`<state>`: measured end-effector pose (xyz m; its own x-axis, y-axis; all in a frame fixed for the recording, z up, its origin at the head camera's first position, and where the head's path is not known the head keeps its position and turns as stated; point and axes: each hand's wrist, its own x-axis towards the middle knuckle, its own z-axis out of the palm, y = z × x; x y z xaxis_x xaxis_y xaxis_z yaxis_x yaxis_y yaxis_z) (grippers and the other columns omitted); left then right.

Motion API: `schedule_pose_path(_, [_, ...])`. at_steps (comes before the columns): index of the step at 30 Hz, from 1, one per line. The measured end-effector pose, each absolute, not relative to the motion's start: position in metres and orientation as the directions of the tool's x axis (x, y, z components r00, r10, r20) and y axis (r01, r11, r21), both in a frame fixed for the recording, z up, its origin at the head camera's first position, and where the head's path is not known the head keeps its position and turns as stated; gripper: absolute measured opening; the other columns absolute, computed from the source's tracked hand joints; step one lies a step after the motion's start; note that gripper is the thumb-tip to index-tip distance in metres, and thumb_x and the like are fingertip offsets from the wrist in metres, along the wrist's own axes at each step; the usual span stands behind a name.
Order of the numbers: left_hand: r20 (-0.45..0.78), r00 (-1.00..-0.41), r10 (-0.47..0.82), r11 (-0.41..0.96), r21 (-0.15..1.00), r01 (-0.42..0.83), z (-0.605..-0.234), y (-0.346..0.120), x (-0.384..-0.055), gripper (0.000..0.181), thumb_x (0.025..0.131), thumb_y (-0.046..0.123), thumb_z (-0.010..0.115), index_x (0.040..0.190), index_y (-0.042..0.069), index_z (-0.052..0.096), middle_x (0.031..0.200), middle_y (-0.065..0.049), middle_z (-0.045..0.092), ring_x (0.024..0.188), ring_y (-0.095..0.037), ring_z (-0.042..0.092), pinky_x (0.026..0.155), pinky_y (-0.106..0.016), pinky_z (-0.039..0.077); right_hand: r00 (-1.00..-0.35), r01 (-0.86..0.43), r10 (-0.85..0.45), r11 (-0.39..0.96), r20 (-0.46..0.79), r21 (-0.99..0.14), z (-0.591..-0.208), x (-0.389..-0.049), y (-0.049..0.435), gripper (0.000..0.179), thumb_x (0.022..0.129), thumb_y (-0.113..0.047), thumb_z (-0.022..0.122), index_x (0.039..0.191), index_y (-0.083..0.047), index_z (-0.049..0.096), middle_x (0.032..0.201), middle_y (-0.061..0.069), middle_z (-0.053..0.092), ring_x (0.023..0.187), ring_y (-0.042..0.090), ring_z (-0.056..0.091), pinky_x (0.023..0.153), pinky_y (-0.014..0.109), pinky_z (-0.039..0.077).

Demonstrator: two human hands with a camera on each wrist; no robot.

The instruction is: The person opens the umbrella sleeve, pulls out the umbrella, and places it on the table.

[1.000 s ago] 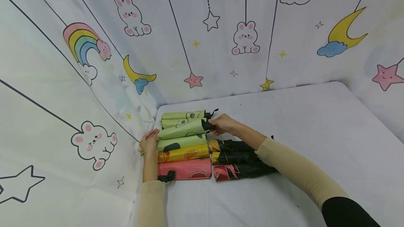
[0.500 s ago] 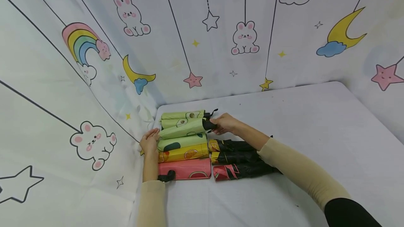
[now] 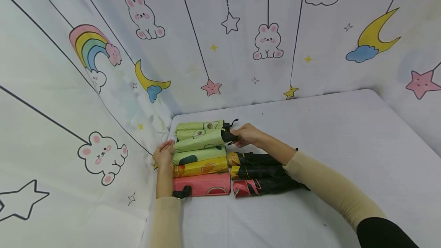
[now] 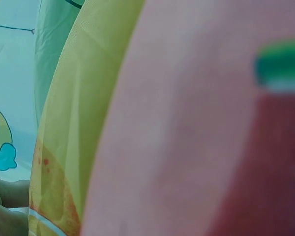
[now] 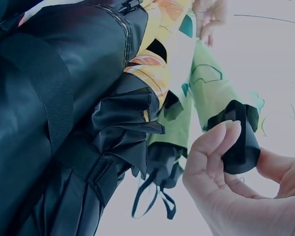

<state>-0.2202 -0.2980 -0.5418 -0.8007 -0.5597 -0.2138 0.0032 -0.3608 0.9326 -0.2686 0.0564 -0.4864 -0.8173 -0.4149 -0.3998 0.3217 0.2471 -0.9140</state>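
Pale-green tubular umbrella [image 3: 200, 141], and the right grip [image 3: 246, 135] pinches its stubby black handle [image 5: 242, 153] while the left grip [image 3: 163, 154] sits unclenched beside the far end

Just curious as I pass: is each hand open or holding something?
Left hand: at one end of a green umbrella; grip unclear.
Right hand: closed, holding that umbrella's black handle.

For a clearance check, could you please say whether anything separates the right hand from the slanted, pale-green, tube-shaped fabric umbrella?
Nothing visible does: the right hand pinches the pale-green umbrella by its black end.
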Motion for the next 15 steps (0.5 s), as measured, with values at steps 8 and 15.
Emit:
schedule_pose_path(8, [-0.209, -0.794, -0.571, -0.35, 0.937, 0.005, -0.5418, -0.2973, -0.2212, 0.037, 0.101, -0.015, 0.053, 0.137, -0.012, 0.052, 0.141, -0.029, 0.059, 0.13, -0.033, 0.063, 0.108, -0.03, 0.051, -0.813, 0.326, -0.42, 0.247, -0.404, -0.913, -0.4829, -0.2648, 0.0588, 0.043, 0.108, -0.031, 0.061, 0.121, 0.009, 0.07, 0.106, 0.029, 0.073, 0.072, 0.02, 0.073, 0.086, 0.044, 0.064])
schedule_pose_path(15, [-0.208, -0.783, -0.586, -0.357, 0.934, 0.019, -0.5412, -0.2978, -0.2196, 0.036, 0.104, -0.012, 0.049, 0.139, -0.013, 0.052, 0.141, -0.029, 0.059, 0.13, -0.032, 0.063, 0.107, -0.029, 0.052, -0.814, 0.342, -0.412, 0.232, -0.41, -0.911, -0.4775, -0.2627, 0.0617, 0.042, 0.109, -0.027, 0.059, 0.125, 0.011, 0.067, 0.097, 0.021, 0.074, 0.068, 0.017, 0.071, 0.075, 0.036, 0.065])
